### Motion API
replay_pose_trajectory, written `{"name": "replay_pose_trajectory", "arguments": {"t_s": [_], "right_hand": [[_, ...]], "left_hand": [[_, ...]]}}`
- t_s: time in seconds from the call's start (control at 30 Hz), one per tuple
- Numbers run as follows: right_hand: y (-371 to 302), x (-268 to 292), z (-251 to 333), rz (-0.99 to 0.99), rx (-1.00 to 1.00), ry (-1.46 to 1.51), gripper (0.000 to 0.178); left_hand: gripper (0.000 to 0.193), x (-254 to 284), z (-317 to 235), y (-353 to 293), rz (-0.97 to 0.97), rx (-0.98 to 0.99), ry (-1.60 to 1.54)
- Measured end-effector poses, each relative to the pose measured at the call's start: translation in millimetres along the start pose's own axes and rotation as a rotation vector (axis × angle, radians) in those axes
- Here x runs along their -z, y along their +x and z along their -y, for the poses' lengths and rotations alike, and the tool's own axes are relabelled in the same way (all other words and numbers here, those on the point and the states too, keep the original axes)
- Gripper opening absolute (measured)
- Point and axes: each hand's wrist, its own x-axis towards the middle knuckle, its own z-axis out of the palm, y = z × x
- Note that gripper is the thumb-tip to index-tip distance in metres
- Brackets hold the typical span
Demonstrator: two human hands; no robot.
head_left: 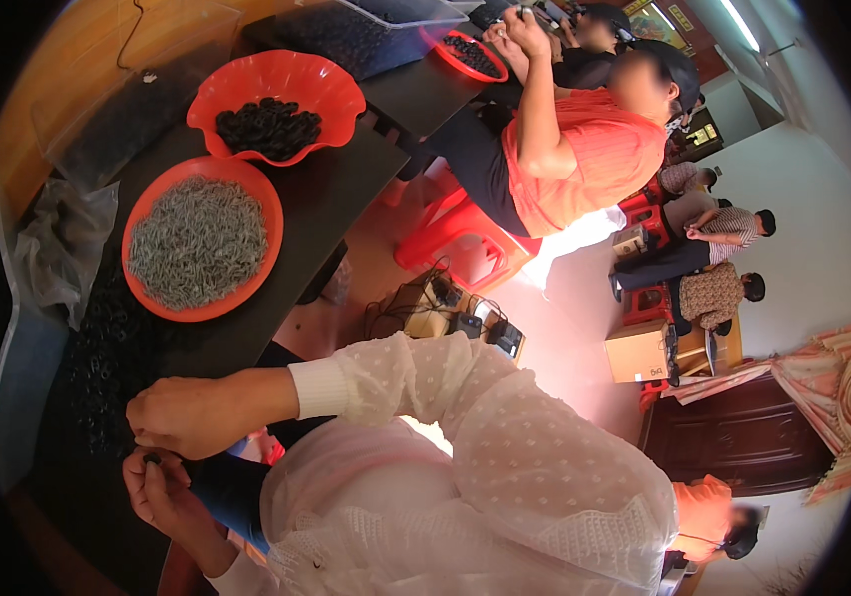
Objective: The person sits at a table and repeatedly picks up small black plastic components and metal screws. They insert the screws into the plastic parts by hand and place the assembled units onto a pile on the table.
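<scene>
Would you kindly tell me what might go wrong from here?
The small black piece in the left hand might slip and be hard to find among the loose black pieces on the dark table. The right forearm might bump the red plate, spilling its grey pieces.

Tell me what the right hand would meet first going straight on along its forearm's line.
Most likely the loose black parts spread just beyond the right hand; depth is unclear here, so it might pass above them.
</scene>
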Motion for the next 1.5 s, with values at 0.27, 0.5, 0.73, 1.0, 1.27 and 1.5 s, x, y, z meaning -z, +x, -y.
{"name": "replay_pose_trajectory", "arguments": {"t_s": [0.27, 0.5, 0.73, 1.0, 1.27, 1.5], "right_hand": [[2, 5, 10, -0.058, -0.111, 0.098, 0.025], [0, -2, 15, -0.069, -0.128, 0.16, 0.022], [2, -3, 22, -0.035, -0.112, 0.108, 0.021], [7, -5, 27, -0.028, -0.073, 0.09, 0.022], [8, -7, 28, -0.008, -0.042, -0.004, 0.021], [6, -13, 24, -0.049, 0.02, -0.102, 0.021]], "left_hand": [[0.018, 1, -16, -4, 0.034, -0.01, -0.028], [0.015, 2, -28, -4, 0.102, 0.096, -0.058], [0.014, -2, -33, -12, 0.072, 0.124, -0.05], [0.007, -3, -32, -9, 0.098, 0.088, -0.065], [0.005, -1, -35, -11, 0.109, 0.09, -0.034], [0.006, -2, -33, -10, 0.103, 0.071, -0.005]]}}
